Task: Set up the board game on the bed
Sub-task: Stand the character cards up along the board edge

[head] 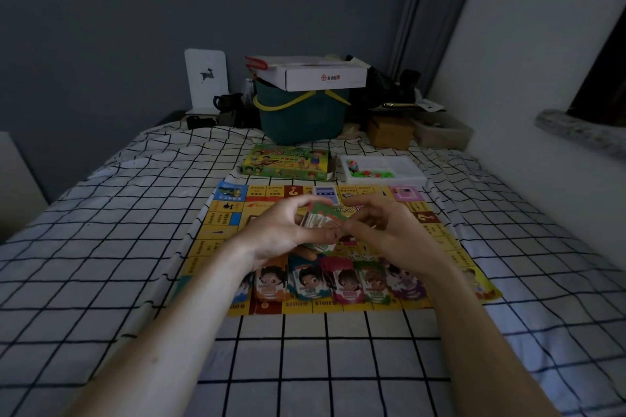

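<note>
In the head view, a bed (101, 247) covered with a white sheet with a black grid fills the dim room, with a grey-blue wall behind it and a white wall along its right edge. A yellow paper game board (216, 237) lies flat in the middle of the bed. Along the near edge of the board stands a row of colourful cartoon character cards (338, 278). Above the centre of the board, the left hand (274, 230) curls its fingers around a small stack of cards (321, 223), and the right hand (389, 230) pinches the same stack from the other side. Just beyond the far edge of the board lie a green cardboard game box (288, 162) and, on its right, a white plastic tray with small coloured pieces (382, 169). At the far edge of the bed stands a dark green plastic basket with a yellow handle (301, 118), and a white cardboard box (318, 74) rests on top of it.
</note>
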